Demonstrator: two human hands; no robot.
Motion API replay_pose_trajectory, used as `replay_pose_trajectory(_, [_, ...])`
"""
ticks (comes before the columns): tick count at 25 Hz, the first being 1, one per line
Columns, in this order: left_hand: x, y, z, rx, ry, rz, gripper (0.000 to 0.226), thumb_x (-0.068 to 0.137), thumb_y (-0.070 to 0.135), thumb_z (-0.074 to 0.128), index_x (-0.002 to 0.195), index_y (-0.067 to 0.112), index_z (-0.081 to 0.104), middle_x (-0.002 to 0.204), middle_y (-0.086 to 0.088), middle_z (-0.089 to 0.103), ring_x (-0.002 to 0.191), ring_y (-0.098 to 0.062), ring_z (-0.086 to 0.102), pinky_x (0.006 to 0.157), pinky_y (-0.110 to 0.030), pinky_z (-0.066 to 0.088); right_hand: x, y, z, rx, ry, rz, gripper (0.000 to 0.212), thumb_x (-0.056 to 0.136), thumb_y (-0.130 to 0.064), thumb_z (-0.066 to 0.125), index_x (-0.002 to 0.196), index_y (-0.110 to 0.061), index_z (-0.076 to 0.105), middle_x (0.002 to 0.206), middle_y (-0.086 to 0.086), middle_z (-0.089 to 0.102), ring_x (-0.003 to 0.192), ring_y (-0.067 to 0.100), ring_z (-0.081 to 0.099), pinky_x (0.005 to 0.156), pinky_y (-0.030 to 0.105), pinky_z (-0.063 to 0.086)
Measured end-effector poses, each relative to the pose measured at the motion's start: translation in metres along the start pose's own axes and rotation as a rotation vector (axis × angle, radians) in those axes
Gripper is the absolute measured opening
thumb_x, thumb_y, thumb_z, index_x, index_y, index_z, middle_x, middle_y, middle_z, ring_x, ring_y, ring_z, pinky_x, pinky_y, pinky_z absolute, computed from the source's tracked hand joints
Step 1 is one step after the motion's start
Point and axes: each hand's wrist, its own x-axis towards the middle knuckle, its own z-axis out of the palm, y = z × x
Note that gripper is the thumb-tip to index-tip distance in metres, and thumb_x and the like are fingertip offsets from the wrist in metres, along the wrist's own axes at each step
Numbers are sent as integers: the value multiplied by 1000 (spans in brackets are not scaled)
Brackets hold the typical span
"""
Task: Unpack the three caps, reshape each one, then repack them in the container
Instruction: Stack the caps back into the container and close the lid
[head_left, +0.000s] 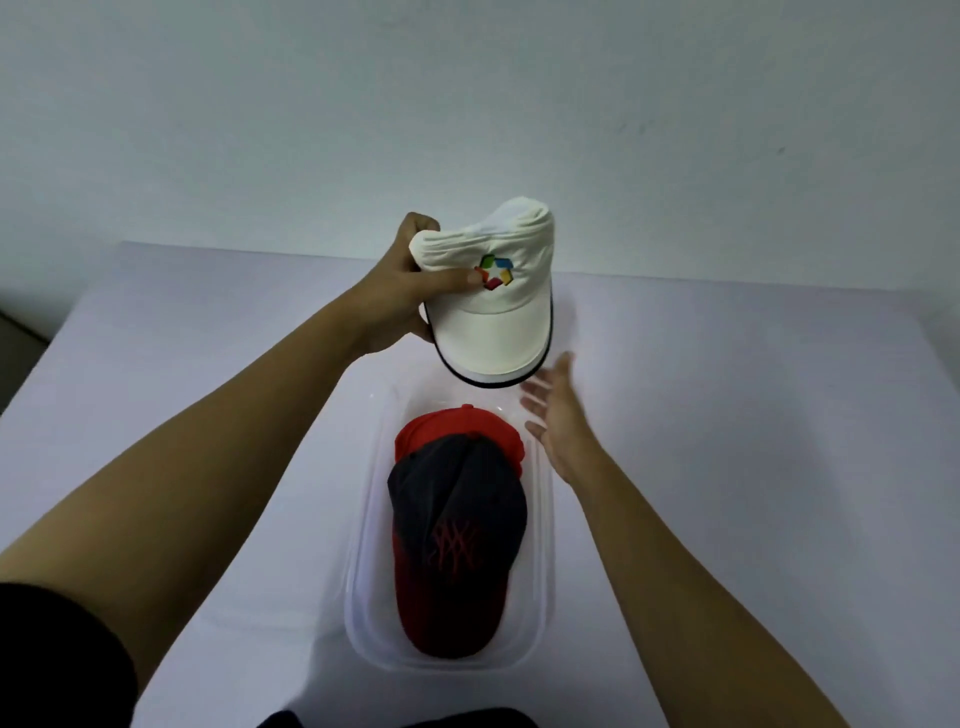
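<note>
While left hand (410, 283) grips crumpled white cap (498, 306), right hand (558, 421) spreads flat.

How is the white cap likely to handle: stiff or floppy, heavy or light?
The crown of the white cap is probably floppy: it bunches in folds where the left hand grips it. The brim looks stiffer, keeping a smooth curve. Probably light: one hand holds it aloft.

A pale lilac tabletop (208, 322) runs back to a plain grey-white wall (467, 104), evenly and softly lit.
</note>
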Motion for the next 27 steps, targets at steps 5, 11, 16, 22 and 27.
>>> replay_pose_trajectory(5, [4,-8,-21,79,-75,36,53,65,19,80,88,29,33,96,4,52,100,-20,58,59,-44,51,5,15,13,-714,-235,46,98,80,-54,64,150,-15,7,156,8,21,141,25,27,111,37,28])
replay_pose_trajectory(11, [3,-11,-31,89,-107,106,51,62,18,79,85,30,35,95,0,50,101,-25,57,72,-57,48,10,19,14,-768,-281,32,88,68,-52,76,136,-13,35,135,5,50,117,21,52,97,34,46])
replay_pose_trajectory(16, [1,-14,-45,61,-84,112,52,61,19,79,85,30,35,94,3,50,101,-24,57,70,-52,50,-5,15,11,-724,-409,-101,80,68,-47,78,131,-23,34,124,2,55,110,19,57,96,39,50])
replay_pose_trajectory(22, [-8,-45,-35,386,-154,198,52,61,28,81,85,21,36,79,-2,39,70,-14,39,59,-30,36,-31,14,5,-716,-445,-325,70,70,-48,76,124,-30,36,111,-5,63,100,8,63,91,36,52])
replay_pose_trajectory(27, [-18,-83,-29,387,-250,1,46,66,20,77,87,20,36,75,0,43,64,-9,42,54,-23,37,-42,11,7,-740,-470,-372,67,74,-46,74,126,-32,34,120,-5,55,108,9,56,93,32,51])
